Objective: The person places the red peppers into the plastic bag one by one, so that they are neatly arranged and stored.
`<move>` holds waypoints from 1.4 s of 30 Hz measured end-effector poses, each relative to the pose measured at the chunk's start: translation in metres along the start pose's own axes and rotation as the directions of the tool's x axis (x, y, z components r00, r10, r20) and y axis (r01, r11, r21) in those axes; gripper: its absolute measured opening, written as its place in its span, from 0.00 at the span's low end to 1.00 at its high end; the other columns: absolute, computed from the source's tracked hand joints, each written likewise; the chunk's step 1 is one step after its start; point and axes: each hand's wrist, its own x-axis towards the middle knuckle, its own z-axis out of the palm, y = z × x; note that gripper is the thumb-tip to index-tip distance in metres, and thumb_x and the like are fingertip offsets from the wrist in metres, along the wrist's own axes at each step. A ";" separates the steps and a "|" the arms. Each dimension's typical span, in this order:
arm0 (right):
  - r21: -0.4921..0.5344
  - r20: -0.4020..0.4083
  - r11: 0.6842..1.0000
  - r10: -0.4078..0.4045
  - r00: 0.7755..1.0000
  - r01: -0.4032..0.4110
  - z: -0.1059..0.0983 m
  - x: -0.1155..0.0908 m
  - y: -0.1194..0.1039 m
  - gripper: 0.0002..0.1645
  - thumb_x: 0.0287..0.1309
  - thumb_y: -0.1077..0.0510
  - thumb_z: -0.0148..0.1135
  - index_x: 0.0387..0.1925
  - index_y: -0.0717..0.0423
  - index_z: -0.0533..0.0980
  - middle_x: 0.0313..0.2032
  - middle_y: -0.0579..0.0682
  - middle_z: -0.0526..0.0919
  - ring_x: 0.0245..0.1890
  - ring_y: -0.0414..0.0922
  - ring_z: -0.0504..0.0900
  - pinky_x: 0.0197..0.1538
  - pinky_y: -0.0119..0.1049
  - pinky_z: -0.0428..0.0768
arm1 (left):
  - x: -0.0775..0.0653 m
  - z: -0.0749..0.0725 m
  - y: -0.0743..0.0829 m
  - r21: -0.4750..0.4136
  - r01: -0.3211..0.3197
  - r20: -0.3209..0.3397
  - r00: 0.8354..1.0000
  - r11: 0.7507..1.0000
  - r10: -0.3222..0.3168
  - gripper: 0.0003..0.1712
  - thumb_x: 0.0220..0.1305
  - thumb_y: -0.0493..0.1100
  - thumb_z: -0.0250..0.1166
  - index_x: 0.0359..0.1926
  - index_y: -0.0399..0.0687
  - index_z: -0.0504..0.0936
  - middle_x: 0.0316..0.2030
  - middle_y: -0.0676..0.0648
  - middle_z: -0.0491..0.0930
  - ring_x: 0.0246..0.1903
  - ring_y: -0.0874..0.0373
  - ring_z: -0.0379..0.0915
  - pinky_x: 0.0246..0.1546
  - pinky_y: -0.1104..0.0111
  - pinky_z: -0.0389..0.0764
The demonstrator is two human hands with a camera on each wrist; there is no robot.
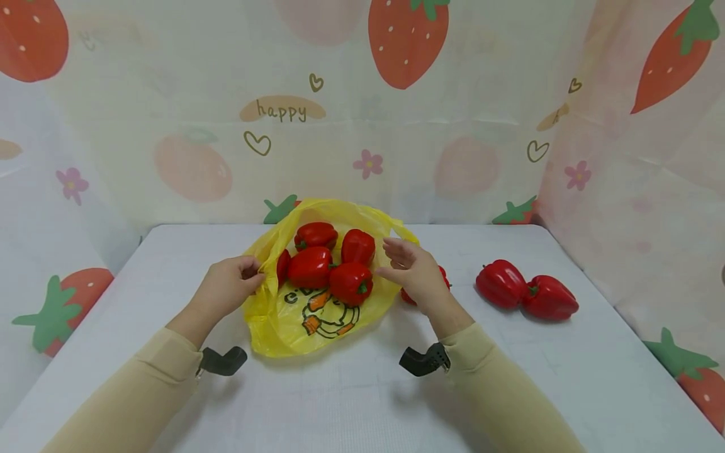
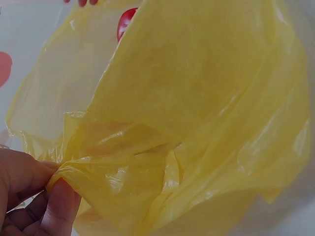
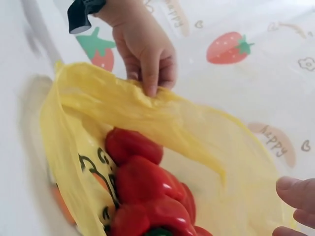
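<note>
A yellow plastic bag point(image 1: 266, 330) lies with its mouth spread, holding several red bell peppers point(image 1: 308, 267). My left hand point(image 1: 231, 283) pinches the bag's left rim between thumb and fingers; in the left wrist view the film bunches at the fingertips point(image 2: 51, 169). At the bag's right side is my right hand point(image 1: 416, 270), its fingers loosely extended and nothing between them and the thumb. In the right wrist view that hand's fingertips point(image 3: 290, 187) show at the right edge, over the bag's pale film. A bell pepper point(image 1: 408, 297) is partly hidden behind the right hand.
Two more red bell peppers point(image 1: 501, 284) lie side by side on the white table point(image 1: 340, 409), to the right. A strawberry-printed curtain point(image 1: 340, 126) hangs behind the table and at both sides. Each wrist carries a black camera mount point(image 1: 223, 360).
</note>
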 end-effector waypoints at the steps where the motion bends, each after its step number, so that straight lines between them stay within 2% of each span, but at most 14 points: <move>1: -0.003 0.001 1.000 -0.003 1.000 0.003 -0.004 -0.001 -0.001 0.34 0.48 0.57 0.69 0.59 0.47 0.68 0.58 0.48 0.72 0.59 0.46 0.69 0.59 0.38 0.68 | 0.000 0.000 0.000 -0.002 0.000 0.000 1.000 1.000 0.000 0.06 0.62 0.42 0.59 0.37 0.44 0.77 0.32 0.45 0.76 0.31 0.53 0.69 0.33 0.69 0.76; 8: -0.074 0.001 0.997 -0.012 1.000 0.012 -0.034 -0.004 0.001 0.31 0.50 0.60 0.66 0.58 0.50 0.68 0.57 0.49 0.72 0.59 0.46 0.69 0.59 0.38 0.68 | -0.001 -0.001 0.001 -0.011 0.011 0.002 1.000 1.000 -0.011 0.06 0.62 0.42 0.59 0.37 0.44 0.77 0.33 0.45 0.76 0.32 0.53 0.69 0.33 0.69 0.77; 16: -0.161 -0.048 0.987 0.006 0.999 -0.014 -0.066 -0.011 0.008 0.31 0.51 0.58 0.66 0.58 0.51 0.67 0.56 0.52 0.72 0.57 0.47 0.70 0.56 0.40 0.71 | -0.001 -0.001 0.000 -0.005 0.004 -0.004 1.000 1.000 -0.004 0.06 0.62 0.42 0.58 0.37 0.44 0.77 0.32 0.45 0.76 0.32 0.53 0.68 0.33 0.69 0.76; 23: -0.182 -0.072 0.983 0.001 0.997 -0.014 -0.086 -0.011 0.026 0.32 0.52 0.57 0.65 0.58 0.52 0.66 0.57 0.53 0.71 0.58 0.49 0.69 0.56 0.42 0.70 | -0.001 -0.001 -0.001 -0.002 0.003 -0.008 1.000 1.000 -0.003 0.05 0.62 0.42 0.59 0.36 0.44 0.77 0.31 0.46 0.76 0.31 0.53 0.68 0.31 0.70 0.75; 27: -0.202 -0.007 0.979 0.009 1.000 -0.010 -0.093 -0.008 0.040 0.34 0.52 0.57 0.65 0.61 0.51 0.63 0.59 0.55 0.68 0.61 0.52 0.66 0.58 0.45 0.68 | -0.002 -0.002 -0.001 -0.004 0.011 -0.005 1.000 1.000 -0.011 0.05 0.62 0.42 0.59 0.36 0.44 0.76 0.31 0.45 0.76 0.31 0.53 0.68 0.32 0.69 0.76; 32: -0.251 0.104 0.968 0.024 0.994 0.003 -0.096 -0.005 0.058 0.42 0.50 0.56 0.67 0.65 0.49 0.58 0.64 0.56 0.61 0.64 0.55 0.59 0.61 0.49 0.63 | -0.002 -0.002 -0.001 -0.014 0.018 0.002 1.000 1.000 -0.018 0.06 0.62 0.42 0.59 0.36 0.44 0.76 0.32 0.45 0.76 0.31 0.54 0.69 0.32 0.69 0.76; 38: -0.282 0.142 0.959 0.065 0.988 -0.023 -0.096 0.000 0.076 0.49 0.46 0.53 0.70 0.67 0.43 0.54 0.66 0.52 0.57 0.66 0.55 0.53 0.62 0.52 0.61 | -0.002 -0.002 -0.002 -0.003 0.012 -0.006 1.000 1.000 -0.012 0.05 0.62 0.41 0.59 0.35 0.44 0.76 0.31 0.45 0.76 0.31 0.53 0.69 0.32 0.69 0.76; 42: -0.306 0.155 0.952 0.077 0.985 -0.027 -0.095 0.002 0.083 0.51 0.45 0.52 0.70 0.68 0.44 0.53 0.67 0.50 0.56 0.67 0.55 0.51 0.62 0.53 0.60 | -0.002 -0.002 -0.002 -0.006 0.009 -0.006 1.000 1.000 -0.009 0.06 0.62 0.42 0.59 0.36 0.44 0.77 0.32 0.45 0.76 0.31 0.53 0.69 0.32 0.69 0.77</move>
